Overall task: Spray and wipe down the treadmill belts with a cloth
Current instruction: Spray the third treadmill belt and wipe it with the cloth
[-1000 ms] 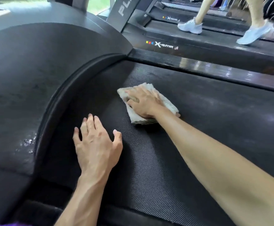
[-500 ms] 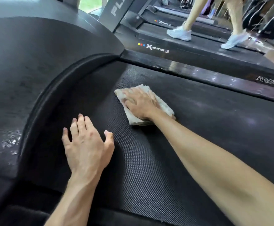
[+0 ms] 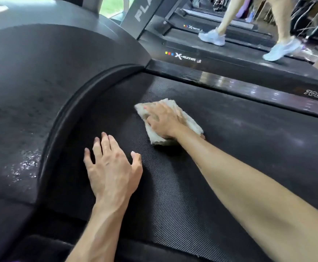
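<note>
A folded white cloth (image 3: pixel 189 121) lies on the black textured treadmill belt (image 3: pixel 239 148) near its front end. My right hand (image 3: pixel 164 121) presses flat on the cloth, fingers spread over it and pointing left. My left hand (image 3: pixel 112 171) rests palm down on the belt closer to me, fingers straight and slightly apart, holding nothing. No spray bottle is in view.
The curved dark motor cover (image 3: pixel 31 82) rises left of the belt, with wet droplets (image 3: pixel 25 166) on it. A glossy side rail (image 3: pixel 249 87) borders the belt's far edge. On the neighbouring treadmill (image 3: pixel 220 59) a person in pale blue shoes (image 3: pixel 281 50) is walking.
My right hand and the cloth have stayed in nearly the same spot on the belt. My left hand rests as before. The person's feet behind have stepped along.
</note>
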Demonstrator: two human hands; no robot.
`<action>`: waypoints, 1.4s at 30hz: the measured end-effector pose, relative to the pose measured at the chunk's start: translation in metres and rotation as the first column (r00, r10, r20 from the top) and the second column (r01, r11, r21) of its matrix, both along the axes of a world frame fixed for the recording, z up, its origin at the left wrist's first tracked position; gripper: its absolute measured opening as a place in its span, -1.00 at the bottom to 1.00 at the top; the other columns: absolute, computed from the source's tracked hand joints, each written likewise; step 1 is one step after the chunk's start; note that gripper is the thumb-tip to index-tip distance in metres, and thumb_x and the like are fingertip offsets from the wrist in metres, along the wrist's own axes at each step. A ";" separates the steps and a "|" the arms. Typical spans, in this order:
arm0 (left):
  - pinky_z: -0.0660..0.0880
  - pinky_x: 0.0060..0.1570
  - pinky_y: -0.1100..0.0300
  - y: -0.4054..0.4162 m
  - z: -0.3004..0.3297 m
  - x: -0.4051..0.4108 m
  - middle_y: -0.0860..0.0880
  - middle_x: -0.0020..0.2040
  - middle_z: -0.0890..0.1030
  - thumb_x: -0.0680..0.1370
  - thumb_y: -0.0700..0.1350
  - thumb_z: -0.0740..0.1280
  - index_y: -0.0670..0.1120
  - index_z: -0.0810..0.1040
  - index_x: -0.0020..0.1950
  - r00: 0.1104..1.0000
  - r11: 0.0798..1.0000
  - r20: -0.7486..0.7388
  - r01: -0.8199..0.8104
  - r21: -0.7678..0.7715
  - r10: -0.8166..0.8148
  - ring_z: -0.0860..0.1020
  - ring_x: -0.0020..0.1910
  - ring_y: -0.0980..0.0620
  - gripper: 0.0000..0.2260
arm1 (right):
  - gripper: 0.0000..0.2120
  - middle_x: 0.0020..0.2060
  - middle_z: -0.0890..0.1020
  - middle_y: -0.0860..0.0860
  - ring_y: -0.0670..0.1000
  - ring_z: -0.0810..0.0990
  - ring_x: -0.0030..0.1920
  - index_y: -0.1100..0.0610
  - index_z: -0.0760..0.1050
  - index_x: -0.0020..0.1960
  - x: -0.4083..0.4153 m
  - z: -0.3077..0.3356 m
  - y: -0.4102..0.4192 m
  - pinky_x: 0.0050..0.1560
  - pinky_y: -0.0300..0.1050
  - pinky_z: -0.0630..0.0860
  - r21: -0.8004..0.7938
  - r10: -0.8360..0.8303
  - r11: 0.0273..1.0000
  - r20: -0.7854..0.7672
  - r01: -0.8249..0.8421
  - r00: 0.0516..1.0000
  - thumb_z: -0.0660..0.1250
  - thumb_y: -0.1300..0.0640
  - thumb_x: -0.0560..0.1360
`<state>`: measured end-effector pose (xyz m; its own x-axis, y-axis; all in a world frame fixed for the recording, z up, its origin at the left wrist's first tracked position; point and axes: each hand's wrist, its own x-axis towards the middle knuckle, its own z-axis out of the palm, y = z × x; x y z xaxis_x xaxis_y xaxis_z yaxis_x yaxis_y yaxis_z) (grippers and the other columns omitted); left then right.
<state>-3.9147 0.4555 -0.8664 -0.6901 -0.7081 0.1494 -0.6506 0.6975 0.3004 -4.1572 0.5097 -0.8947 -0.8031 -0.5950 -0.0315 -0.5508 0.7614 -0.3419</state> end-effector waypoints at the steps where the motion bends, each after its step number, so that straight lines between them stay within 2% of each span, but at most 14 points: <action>1: 0.04 0.56 -0.12 0.000 0.000 0.000 -0.13 0.62 0.23 0.57 0.18 0.18 -0.22 0.24 0.59 1.000 1.000 -0.002 0.005 -0.005 -0.005 0.15 0.61 -0.08 -0.30 | -0.21 0.59 0.26 -0.12 0.01 0.13 0.62 -0.24 0.24 0.59 0.014 0.001 0.010 0.62 0.19 -0.06 -0.005 0.072 0.997 -0.025 -0.072 0.997 -0.09 -0.36 0.38; 3: 0.05 0.57 -0.12 0.000 0.000 0.002 -0.12 0.62 0.24 0.58 0.18 0.18 -0.22 0.25 0.60 1.000 1.000 -0.016 0.006 -0.006 -0.006 0.16 0.61 -0.08 -0.30 | -0.32 0.57 0.28 -0.17 -0.03 0.18 0.59 -0.30 0.27 0.56 0.035 0.007 0.041 0.61 0.19 -0.02 -0.008 0.189 0.982 -0.071 -0.190 0.979 -0.06 -0.29 0.45; 5: 0.08 0.56 -0.14 -0.001 0.000 0.002 -0.14 0.60 0.27 0.57 0.17 0.19 -0.23 0.27 0.58 1.000 1.000 -0.028 0.006 -0.007 -0.007 0.19 0.60 -0.09 -0.31 | -0.35 0.57 0.28 -0.18 -0.04 0.20 0.57 -0.30 0.28 0.55 0.041 0.016 0.068 0.60 0.17 0.02 -0.009 0.203 0.979 -0.079 -0.204 0.976 -0.07 -0.24 0.47; 9: 0.12 0.54 -0.17 0.001 0.000 0.002 -0.17 0.58 0.31 0.55 0.17 0.18 -0.26 0.29 0.56 0.999 1.000 -0.034 -0.007 -0.013 0.006 0.24 0.58 -0.12 -0.29 | -0.49 0.51 0.38 -0.11 0.02 0.26 0.53 -0.17 0.32 0.54 0.007 0.028 0.049 0.57 0.14 0.09 0.065 -0.035 0.997 -0.110 0.042 0.993 0.01 -0.06 0.61; 11: 0.13 0.54 -0.17 0.002 0.001 0.001 -0.17 0.58 0.31 0.53 0.17 0.11 -0.27 0.29 0.56 0.999 1.000 -0.035 -0.005 -0.014 0.004 0.24 0.58 -0.13 -0.28 | -0.46 0.35 0.51 -0.08 0.11 0.40 0.43 -0.13 0.45 0.40 0.004 0.039 0.013 0.47 0.22 0.23 0.121 -0.135 0.981 -0.155 0.154 0.979 -0.08 -0.11 0.53; 13: 0.11 0.54 -0.16 0.001 0.000 0.000 -0.17 0.59 0.29 0.53 0.17 0.08 -0.26 0.28 0.57 1.000 1.000 -0.026 -0.006 -0.014 0.005 0.22 0.59 -0.12 -0.28 | -0.36 0.23 0.57 -0.08 0.15 0.47 0.35 -0.12 0.50 0.27 0.012 0.040 -0.022 0.38 0.25 0.31 0.104 -0.088 0.989 -0.183 0.108 0.979 -0.16 -0.15 0.37; 16: 0.10 0.55 -0.15 0.000 -0.001 0.002 -0.17 0.60 0.28 0.56 0.18 0.16 -0.26 0.27 0.58 1.000 1.000 -0.027 0.003 -0.014 -0.004 0.21 0.59 -0.11 -0.29 | -0.46 0.42 0.44 -0.15 0.01 0.29 0.52 -0.25 0.40 0.40 0.042 0.031 -0.035 0.54 0.21 0.10 0.057 0.115 0.992 -0.126 -0.109 0.985 -0.03 -0.16 0.47; 18: 0.10 0.55 -0.15 -0.001 -0.002 0.003 -0.17 0.59 0.29 0.56 0.17 0.23 -0.26 0.28 0.57 1.000 1.000 -0.028 0.006 -0.005 -0.006 0.22 0.59 -0.12 -0.29 | -0.43 0.57 0.28 -0.16 -0.06 0.13 0.61 -0.30 0.29 0.54 0.059 0.033 -0.012 0.61 0.17 -0.05 0.044 0.185 0.982 -0.080 -0.182 0.979 0.05 -0.18 0.52; 20: 0.12 0.54 -0.15 -0.001 -0.003 0.003 -0.18 0.58 0.31 0.55 0.16 0.26 -0.27 0.30 0.56 0.999 1.000 -0.032 0.009 -0.006 -0.009 0.24 0.58 -0.12 -0.30 | -0.40 0.60 0.23 -0.17 -0.10 0.08 0.62 -0.30 0.27 0.56 0.063 0.035 0.022 0.61 0.21 -0.11 0.039 0.198 0.980 -0.093 -0.195 0.976 0.05 -0.20 0.52; 25: 0.16 0.53 -0.16 -0.002 -0.007 0.002 -0.19 0.56 0.35 0.54 0.16 0.29 -0.28 0.34 0.54 0.999 1.000 -0.039 0.018 -0.021 -0.018 0.28 0.56 -0.13 -0.29 | -0.47 0.67 0.07 -0.09 0.02 -0.10 0.66 -0.37 0.22 0.56 0.054 0.035 0.071 0.57 0.38 -0.30 0.088 -0.032 0.995 -0.125 0.043 0.992 0.12 -0.20 0.59; 29: 0.21 0.49 -0.20 -0.003 -0.011 0.002 -0.21 0.53 0.39 0.55 0.16 0.25 -0.30 0.38 0.50 1.000 0.999 -0.022 0.021 -0.033 -0.021 0.32 0.54 -0.15 -0.32 | -0.25 0.68 0.01 0.05 0.09 -0.11 0.67 -0.20 0.10 0.65 0.063 0.035 0.070 0.58 0.38 -0.22 0.025 -0.200 0.978 -0.153 0.206 0.968 0.08 -0.37 0.51; 32: 0.14 0.52 -0.18 -0.003 -0.007 0.002 -0.18 0.57 0.34 0.58 0.17 0.17 -0.27 0.34 0.54 1.000 1.000 0.015 0.022 -0.016 -0.021 0.25 0.58 -0.12 -0.33 | -0.25 0.68 -0.03 0.09 0.06 -0.13 0.67 -0.05 0.09 0.68 0.065 0.037 0.073 0.60 0.29 -0.23 0.046 -0.221 0.973 -0.092 0.226 0.971 0.01 -0.40 0.61; 38: 0.05 0.55 -0.19 0.006 0.008 0.001 -0.22 0.62 0.19 0.53 0.13 0.37 -0.25 0.22 0.59 0.999 0.996 -0.037 0.020 0.085 -0.017 0.15 0.60 -0.15 -0.24 | -0.34 0.69 -0.12 0.03 0.04 -0.20 0.67 -0.11 0.03 0.69 0.060 0.033 0.078 0.59 0.29 -0.29 0.035 -0.344 0.938 -0.027 0.345 0.939 -0.07 -0.34 0.65; 42: 0.07 0.57 -0.12 0.019 0.017 -0.022 -0.16 0.63 0.18 0.56 0.14 0.32 -0.20 0.23 0.60 0.993 0.989 -0.036 0.117 0.090 -0.114 0.14 0.61 -0.10 -0.28 | -0.33 0.68 -0.10 0.09 0.09 -0.20 0.66 -0.05 0.06 0.69 0.051 0.030 0.081 0.58 0.34 -0.28 0.027 -0.374 0.926 -0.042 0.376 0.926 -0.07 -0.31 0.66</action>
